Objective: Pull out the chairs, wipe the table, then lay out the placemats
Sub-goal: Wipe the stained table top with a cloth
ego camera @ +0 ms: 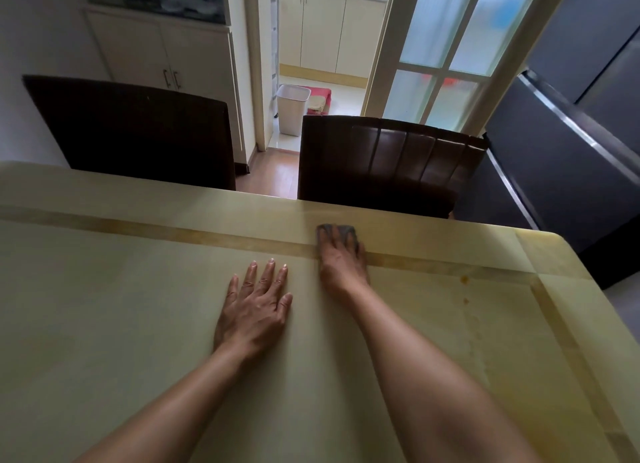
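Note:
A pale yellow table (104, 306) with a darker inlaid border fills the lower view. My right hand (341, 260) presses a grey cloth (337, 232) flat on the table near its far edge, fingers spread over it. My left hand (256, 306) rests flat on the tabletop, palm down, fingers straight. Two dark brown chairs stand at the far side: the left chair (135, 133) and the right chair (384, 161), its back close against the table edge. No placemats are in view.
Small orange stains (464, 280) mark the table near its right border. A dark fridge (571, 150) stands to the right. Behind the chairs are a cream cabinet (156, 57), a glass-paned door (450, 53) and a white waste bin (292, 109) in the kitchen doorway.

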{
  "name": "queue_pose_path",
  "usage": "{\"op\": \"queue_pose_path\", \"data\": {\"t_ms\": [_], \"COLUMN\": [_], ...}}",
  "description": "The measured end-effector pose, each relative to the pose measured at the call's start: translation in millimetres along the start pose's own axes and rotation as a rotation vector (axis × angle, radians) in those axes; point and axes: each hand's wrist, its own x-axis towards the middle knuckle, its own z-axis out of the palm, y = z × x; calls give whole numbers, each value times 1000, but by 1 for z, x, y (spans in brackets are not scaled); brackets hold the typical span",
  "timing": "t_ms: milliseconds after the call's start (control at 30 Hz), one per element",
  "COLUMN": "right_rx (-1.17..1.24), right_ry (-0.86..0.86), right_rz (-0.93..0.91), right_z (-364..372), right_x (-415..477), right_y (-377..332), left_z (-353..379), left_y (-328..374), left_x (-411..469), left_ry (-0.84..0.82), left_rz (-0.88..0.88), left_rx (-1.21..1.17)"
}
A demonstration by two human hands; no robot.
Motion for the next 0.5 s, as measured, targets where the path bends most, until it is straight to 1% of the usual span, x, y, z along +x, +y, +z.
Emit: {"op": "queue_pose_path", "data": {"t_ms": [200, 267, 400, 433, 500], "right_rx": [-42, -54, -106, -102, -109], "right_ry": [109, 123, 155, 158, 153], "right_rz": [206, 292, 392, 385, 283], "right_z": [-21, -26, -26, -25, -19], "right_x": [-9, -10, -11, -10, -7], "right_y": [89, 105, 93, 85, 67], "left_z": [-1, -1, -2, -2, -2], "left_y": [1, 1, 1, 2, 2], "left_x": [-2, -2, -1, -1, -1], "left_ry": [-5, -2, 2, 2, 1], "left_rz": [4, 4, -6, -8, -12], "left_rx": [8, 4, -27, -28, -26]}}
